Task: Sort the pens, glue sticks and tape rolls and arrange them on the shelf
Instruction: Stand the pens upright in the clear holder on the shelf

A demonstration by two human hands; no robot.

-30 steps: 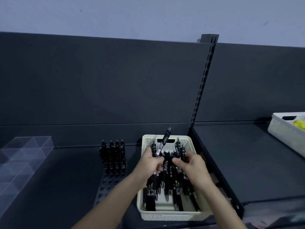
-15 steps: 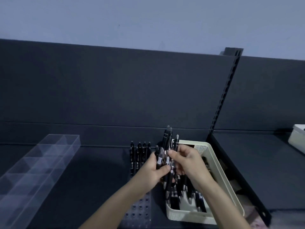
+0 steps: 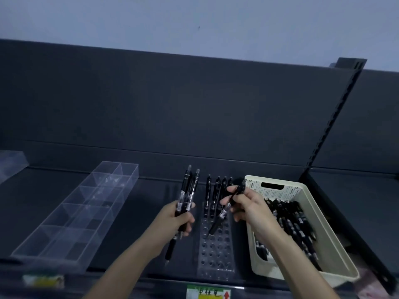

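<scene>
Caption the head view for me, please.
Right hand holds a pen over the pen rack; left hand grips more pens.

A clear plastic divided tray (image 3: 86, 203) lies left of a clear perforated holder block (image 3: 216, 262). A cream perforated plastic basket (image 3: 291, 187) sits right of it, with a pale wall (image 3: 194, 18) behind.

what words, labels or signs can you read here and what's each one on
Front tag on the shelf edge: three handwritten Chinese characters, possibly "中性笔", too blurred to be sure, with a red up arrow beside them.
Left tag on the shelf edge: blurred, unreadable.
White stickers on the pens in the left hand and on the pen in the right hand: too small to read.
</scene>
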